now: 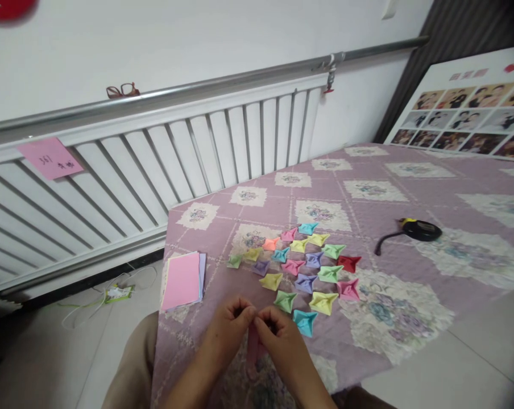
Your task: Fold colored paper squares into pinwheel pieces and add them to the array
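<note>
My left hand (228,328) and my right hand (279,332) meet over the near part of the table, thumbs and fingertips pinched together. Between them they hold a folded piece of pink paper (252,345), which hangs down as a narrow strip; its upper part is hidden by the fingers. Just beyond my hands stand several small folded paper boats in rows, among them a blue paper boat (305,322), a green one (285,301), a yellow one (324,303) and a red one (349,263). To the left lies a stack of coloured paper (181,282), pink on top.
A purple floral tablecloth (278,207) covers the table. A black tape measure (422,230) lies to the right. Behind are a white radiator (214,147) with a pink note (50,158), glasses (123,91) on the pipe, and a photo board (465,108). A power strip (118,293) lies on the floor.
</note>
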The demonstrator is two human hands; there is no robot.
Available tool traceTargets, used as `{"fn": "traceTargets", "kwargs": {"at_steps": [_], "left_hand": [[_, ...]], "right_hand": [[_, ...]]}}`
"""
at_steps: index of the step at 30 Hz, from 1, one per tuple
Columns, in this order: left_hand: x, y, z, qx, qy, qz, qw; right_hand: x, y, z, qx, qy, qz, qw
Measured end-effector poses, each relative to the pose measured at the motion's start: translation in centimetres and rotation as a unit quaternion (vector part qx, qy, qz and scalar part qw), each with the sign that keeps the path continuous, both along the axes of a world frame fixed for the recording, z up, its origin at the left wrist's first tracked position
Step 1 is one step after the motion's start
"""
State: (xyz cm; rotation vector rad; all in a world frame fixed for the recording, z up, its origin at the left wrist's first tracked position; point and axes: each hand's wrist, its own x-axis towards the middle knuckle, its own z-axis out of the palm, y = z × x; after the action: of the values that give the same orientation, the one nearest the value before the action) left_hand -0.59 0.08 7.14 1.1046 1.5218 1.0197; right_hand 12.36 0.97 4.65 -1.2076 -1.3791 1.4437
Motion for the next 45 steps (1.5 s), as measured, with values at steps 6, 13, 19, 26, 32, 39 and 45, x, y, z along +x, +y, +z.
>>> {"fn": "traceTargets", "kwargs": {"at_steps": [6, 13, 19, 26, 32, 39, 45], "left_hand": [[-0.2, -0.3, 0.0, 0.015, 0.011, -0.016, 1.000], [0.0, 0.0, -0.1, -0.018, -0.077, -0.013, 0.997], [-0.8, -1.8, -0.6, -0.036, -0.089, -0.072, 0.993], [-2.8, -4.8, -1.4, -0.029, -0.019, -0.082, 0.996], [-5.8, -7.1, 0.7, -0.001, 0.046, -0.133, 0.990], [-8.2, -9.9, 3.8, 0.067, 0.049, -0.172, 0.982], [-9.1, -12.2, 4.5, 0.074, -0.072, -0.155, 0.983]], "right_hand": [[0.1, -0.2, 0.4, -0.011, 0.003, 0.009, 1.000], [-0.4, 0.0, 0.3, -0.021, 0.054, -0.052, 0.997], [-0.9, -0.7, 0.6, -0.064, 0.149, -0.112, 0.980], [-3.5, -3.9, 1.5, -0.097, 0.244, -0.140, 0.955], [-4.8, -6.7, 3.7, -0.110, 0.254, -0.117, 0.954], [-6.1, -9.5, 5.4, -0.048, 0.149, -0.108, 0.982], [-7.0, -11.9, 6.3, -0.037, 0.200, -0.164, 0.965]]}}
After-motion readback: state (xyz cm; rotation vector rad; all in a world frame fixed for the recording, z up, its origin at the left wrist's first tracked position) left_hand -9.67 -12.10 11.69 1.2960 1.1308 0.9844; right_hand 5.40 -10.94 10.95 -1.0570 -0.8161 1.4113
